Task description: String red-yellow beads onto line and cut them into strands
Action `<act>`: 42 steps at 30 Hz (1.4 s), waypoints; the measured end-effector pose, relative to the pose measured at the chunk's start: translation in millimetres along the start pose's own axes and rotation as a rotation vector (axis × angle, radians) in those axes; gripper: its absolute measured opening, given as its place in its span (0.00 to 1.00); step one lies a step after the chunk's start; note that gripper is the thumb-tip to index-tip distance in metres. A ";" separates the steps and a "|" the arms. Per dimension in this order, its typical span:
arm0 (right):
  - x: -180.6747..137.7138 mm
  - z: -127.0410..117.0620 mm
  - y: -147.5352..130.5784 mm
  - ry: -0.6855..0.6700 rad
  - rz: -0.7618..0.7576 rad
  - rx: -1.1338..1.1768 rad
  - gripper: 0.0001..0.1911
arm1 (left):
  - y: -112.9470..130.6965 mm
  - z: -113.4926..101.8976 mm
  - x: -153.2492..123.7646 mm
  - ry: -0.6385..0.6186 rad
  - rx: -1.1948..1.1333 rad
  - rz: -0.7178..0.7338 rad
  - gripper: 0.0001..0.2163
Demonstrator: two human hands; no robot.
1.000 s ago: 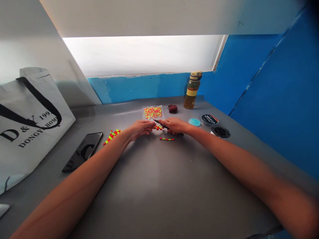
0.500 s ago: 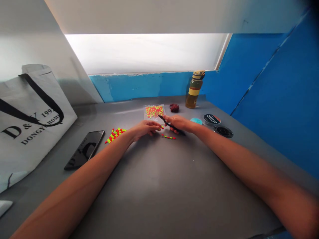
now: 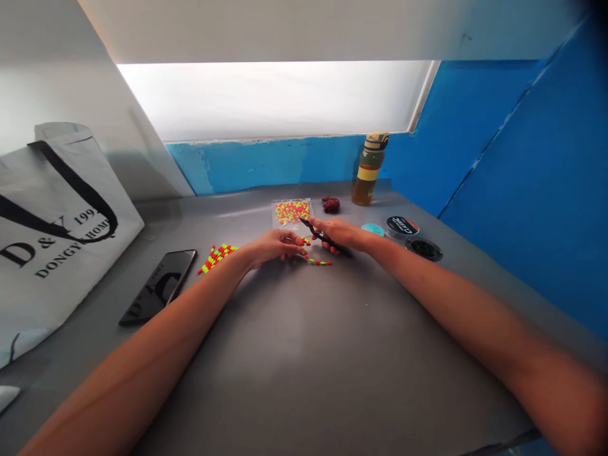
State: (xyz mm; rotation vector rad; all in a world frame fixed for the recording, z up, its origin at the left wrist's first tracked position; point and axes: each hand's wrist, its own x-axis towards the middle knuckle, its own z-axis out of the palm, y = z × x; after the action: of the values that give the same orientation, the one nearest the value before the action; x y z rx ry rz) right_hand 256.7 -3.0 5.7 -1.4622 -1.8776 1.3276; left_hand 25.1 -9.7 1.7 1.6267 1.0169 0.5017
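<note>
My left hand (image 3: pixel 274 248) pinches a few small red and yellow-green beads (image 3: pixel 304 241) at its fingertips. My right hand (image 3: pixel 336 233) grips slim black tweezers (image 3: pixel 323 237), their tip pointing up and left toward those beads. Behind the hands lies a clear plastic bag (image 3: pixel 291 213) full of the same beads. A thin strand of beads (image 3: pixel 319 261) lies on the grey table (image 3: pixel 285 354) just below my fingers. Left of my left wrist, a block of bead rows (image 3: pixel 217 258) rests on the table.
A black phone (image 3: pixel 159 286) lies left, beside a white tote bag (image 3: pixel 57 215). Behind stand a bottle (image 3: pixel 369 170) and a dark red bundle (image 3: pixel 330 204). To the right are a teal spool (image 3: pixel 373 229), a labelled spool (image 3: pixel 402 227) and a black spool (image 3: pixel 424 249).
My right hand has risen slightly, and the tweezers now slant more steeply toward the bag. My left fingertips have moved closer to the thin bead strand on the table.
</note>
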 end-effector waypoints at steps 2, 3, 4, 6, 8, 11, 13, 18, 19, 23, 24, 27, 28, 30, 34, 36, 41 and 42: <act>-0.5 0.0 -0.4 -0.001 0.003 0.000 0.35 | 1.8 0.6 -1.4 -0.008 0.003 0.004 0.14; -0.8 0.0 -0.7 0.000 0.005 -0.001 0.35 | 2.3 0.8 -1.8 -0.014 0.005 0.009 0.14; -1.2 0.1 -1.0 0.002 0.006 -0.005 0.35 | 2.5 0.8 -2.0 -0.021 0.007 0.013 0.14; -1.7 0.3 -1.7 0.007 0.006 -0.013 0.35 | 2.2 0.7 -1.7 -0.028 0.010 0.016 0.15; -2.1 0.6 -2.2 0.011 -0.001 -0.024 0.35 | 1.2 0.5 -1.1 -0.030 0.014 0.011 0.14; -1.8 0.5 -1.9 0.003 -0.011 -0.027 0.34 | -0.5 0.1 -0.4 -0.035 0.016 0.004 0.14; -1.1 0.0 -0.6 -0.001 -0.019 -0.028 0.34 | -2.1 -0.7 -0.3 -0.041 0.013 -0.002 0.15; 1.0 -1.7 5.2 -0.006 -0.032 -0.061 0.25 | -6.9 -6.7 -1.0 -0.099 -0.030 0.034 0.21; 1.1 -1.7 6.0 -0.009 -0.035 -0.058 0.23 | -7.8 -8.0 -1.1 -0.108 -0.039 0.042 0.22; 1.0 -1.0 6.3 -0.018 -0.058 -0.038 0.15 | -12.9 -9.1 0.2 -0.015 -0.100 0.056 0.22; 0.9 -0.7 5.8 -0.018 -0.058 -0.039 0.15 | -15.1 -8.4 0.9 0.054 -0.114 0.063 0.20; 1.0 -0.4 4.8 -0.015 -0.045 -0.032 0.13 | -22.7 -4.5 2.5 0.326 -0.025 0.137 0.17; 1.3 -0.5 4.9 -0.016 -0.041 -0.026 0.13 | -25.2 -2.9 2.5 0.427 0.087 0.183 0.16; 2.2 -0.7 5.8 -0.024 -0.046 -0.015 0.12 | -29.3 0.4 1.8 0.547 0.387 0.301 0.13; 3.2 -1.0 7.1 -0.027 -0.056 -0.019 0.12 | -35.5 5.8 0.9 0.527 0.880 0.447 0.09; 2.7 -0.8 6.6 -0.016 -0.060 -0.038 0.12 | -38.2 6.5 1.9 0.503 0.967 0.476 0.10; 1.5 -0.8 5.9 -0.011 -0.075 -0.062 0.13 | -39.7 4.9 2.7 0.413 0.997 0.506 0.12; 1.6 -1.0 6.4 -0.017 -0.079 -0.059 0.12 | -39.0 4.9 2.3 0.395 0.998 0.502 0.13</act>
State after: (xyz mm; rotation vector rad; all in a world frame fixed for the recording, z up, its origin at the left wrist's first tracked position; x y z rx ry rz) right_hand 260.2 -1.1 0.3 -1.3935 -1.9794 1.2617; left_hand 16.1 -9.3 -36.7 2.7909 1.2402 0.7256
